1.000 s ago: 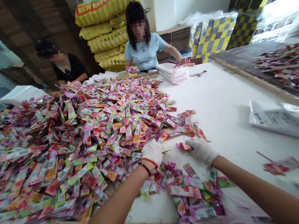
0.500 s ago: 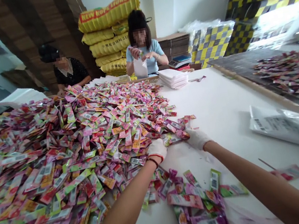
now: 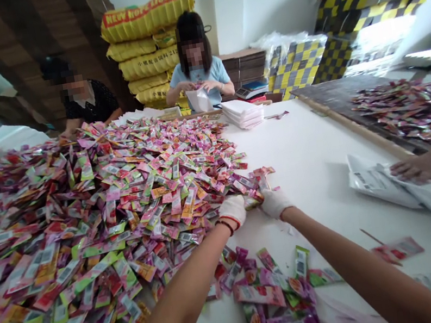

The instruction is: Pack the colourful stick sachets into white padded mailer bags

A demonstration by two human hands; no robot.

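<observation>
A large heap of small, shiny snack packets (image 3: 152, 177) in pink, purple, green and orange covers the left of the white table. My left hand (image 3: 232, 211), in a white glove, is at the heap's right edge, its fingers curled at one end of a packet (image 3: 252, 201). Close beside it, my right hand (image 3: 276, 202), also gloved, closes on the other end of that packet and on others under its fingertips. Both gloves hide part of what they grip. A smaller cluster of packets (image 3: 277, 294) lies between my forearms, near the table's front edge.
White plastic bags (image 3: 380, 183) lie at the right, with another person's hand (image 3: 415, 168) on them. Across the table, a person (image 3: 198, 73) handles a white bag beside a stack of white bags (image 3: 242, 113). Another person (image 3: 90, 102) sits left. More packets (image 3: 413, 106) cover the dark table.
My hands have come closer together around the packet, the left one moving right. Another person's hand has appeared on the bags at right. The person opposite has lowered a hand to the bag.
</observation>
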